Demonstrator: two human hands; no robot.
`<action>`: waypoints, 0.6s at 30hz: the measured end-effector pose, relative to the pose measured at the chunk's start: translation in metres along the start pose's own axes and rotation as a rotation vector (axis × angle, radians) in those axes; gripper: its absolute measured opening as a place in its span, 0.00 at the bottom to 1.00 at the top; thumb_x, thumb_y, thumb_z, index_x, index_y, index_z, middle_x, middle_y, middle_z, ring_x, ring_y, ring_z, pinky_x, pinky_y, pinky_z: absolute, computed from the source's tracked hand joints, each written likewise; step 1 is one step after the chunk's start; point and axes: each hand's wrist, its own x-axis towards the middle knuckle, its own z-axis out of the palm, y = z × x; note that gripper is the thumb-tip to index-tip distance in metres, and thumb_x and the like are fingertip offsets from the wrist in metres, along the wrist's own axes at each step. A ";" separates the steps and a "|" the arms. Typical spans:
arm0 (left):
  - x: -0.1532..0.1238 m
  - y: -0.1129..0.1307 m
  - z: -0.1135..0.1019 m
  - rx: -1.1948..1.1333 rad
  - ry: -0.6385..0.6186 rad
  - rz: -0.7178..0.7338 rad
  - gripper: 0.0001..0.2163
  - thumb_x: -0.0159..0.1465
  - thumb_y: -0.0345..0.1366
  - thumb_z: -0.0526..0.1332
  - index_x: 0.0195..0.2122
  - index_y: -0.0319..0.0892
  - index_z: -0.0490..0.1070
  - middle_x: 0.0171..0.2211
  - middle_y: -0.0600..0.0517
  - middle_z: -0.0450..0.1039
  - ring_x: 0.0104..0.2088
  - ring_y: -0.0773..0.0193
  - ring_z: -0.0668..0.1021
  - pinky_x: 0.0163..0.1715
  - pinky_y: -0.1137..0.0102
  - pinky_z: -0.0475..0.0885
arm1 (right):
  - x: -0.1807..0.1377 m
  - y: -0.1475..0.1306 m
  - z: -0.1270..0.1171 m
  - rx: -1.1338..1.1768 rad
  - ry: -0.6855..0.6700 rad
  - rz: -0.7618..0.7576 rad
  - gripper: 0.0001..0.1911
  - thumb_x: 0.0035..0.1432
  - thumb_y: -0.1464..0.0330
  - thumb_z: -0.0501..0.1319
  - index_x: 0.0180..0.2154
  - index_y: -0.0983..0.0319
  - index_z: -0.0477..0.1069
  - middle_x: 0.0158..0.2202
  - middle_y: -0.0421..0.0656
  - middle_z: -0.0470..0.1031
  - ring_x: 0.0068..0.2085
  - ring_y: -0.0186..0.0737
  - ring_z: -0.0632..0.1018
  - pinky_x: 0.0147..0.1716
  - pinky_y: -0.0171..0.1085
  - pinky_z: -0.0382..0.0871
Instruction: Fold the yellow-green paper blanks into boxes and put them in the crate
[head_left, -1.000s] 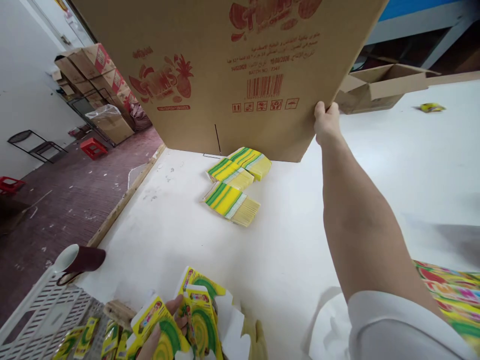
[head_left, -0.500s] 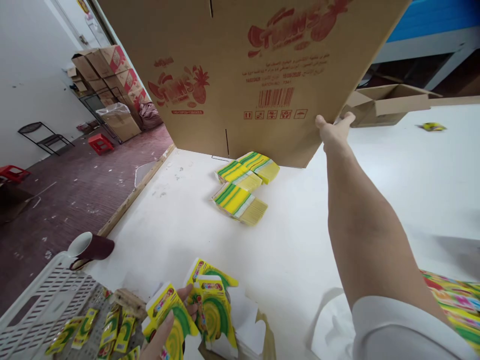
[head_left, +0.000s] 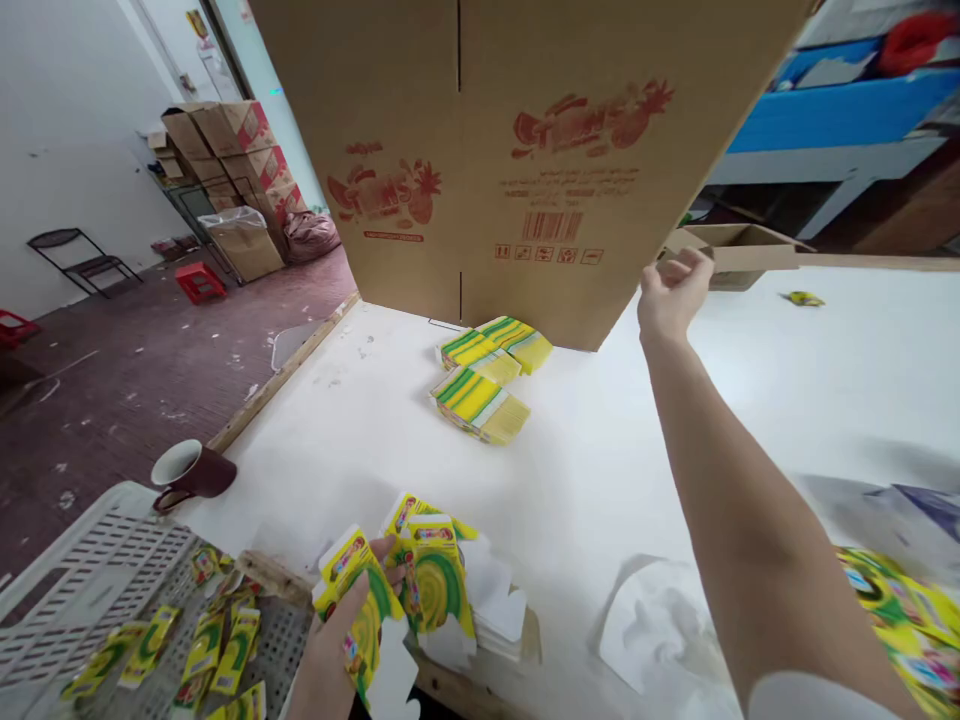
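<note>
My left hand (head_left: 341, 620) grips a flat yellow-and-green printed carton (head_left: 360, 590), its fingers reaching the edge of a similar carton (head_left: 431, 580) on a stack. White unprinted faces of that stack (head_left: 495, 605) show beside it. My right hand (head_left: 675, 295) is beside the right edge of a large brown cardboard box (head_left: 480, 200) with red fruit print. Its fingers are half curled and apart from the thumb, with nothing visible between them; the thumb is close to the box edge. Fanned bundles of yellow-and-green cartons (head_left: 480, 405) lie at the foot of the box.
A white plastic basket (head_left: 82, 570) holding small yellow packets (head_left: 154, 645) is at lower left, near a brown mug (head_left: 196, 470). An open brown box (head_left: 739, 250) and one packet (head_left: 805, 298) are at right. Colourful packs (head_left: 900, 620) lie at lower right.
My right hand's grip on the big box's edge has loosened, and the hand now sits just right of it. The box stands more upright. My left hand keeps the carton; the view has shifted.
</note>
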 end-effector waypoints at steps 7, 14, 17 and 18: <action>-0.005 0.000 0.006 -0.009 -0.125 0.082 0.23 0.52 0.44 0.74 0.47 0.39 0.79 0.48 0.43 0.81 0.51 0.51 0.81 0.50 0.64 0.78 | -0.148 -0.136 -0.079 0.312 -0.625 -0.069 0.25 0.58 0.61 0.66 0.56 0.59 0.68 0.49 0.48 0.77 0.46 0.41 0.79 0.50 0.45 0.74; -0.006 -0.005 0.014 -0.039 -0.171 0.130 0.22 0.48 0.44 0.76 0.40 0.39 0.78 0.35 0.46 0.82 0.46 0.48 0.83 0.46 0.60 0.77 | -0.295 -0.212 -0.129 0.130 -1.068 -0.195 0.20 0.63 0.63 0.61 0.56 0.52 0.69 0.52 0.47 0.74 0.52 0.51 0.77 0.51 0.53 0.75; -0.001 -0.008 0.013 -0.085 -0.192 0.125 0.23 0.46 0.45 0.76 0.41 0.39 0.77 0.32 0.47 0.81 0.44 0.48 0.83 0.45 0.60 0.77 | -0.347 -0.214 -0.119 -0.058 -1.050 -0.216 0.21 0.61 0.66 0.62 0.56 0.54 0.70 0.57 0.51 0.71 0.56 0.56 0.73 0.55 0.57 0.70; 0.001 -0.009 0.012 -0.102 -0.204 0.129 0.24 0.46 0.45 0.76 0.41 0.39 0.77 0.32 0.47 0.81 0.44 0.48 0.83 0.45 0.60 0.77 | -0.359 -0.214 -0.115 -0.135 -1.025 -0.227 0.21 0.60 0.66 0.62 0.56 0.55 0.70 0.57 0.52 0.71 0.56 0.57 0.73 0.56 0.58 0.67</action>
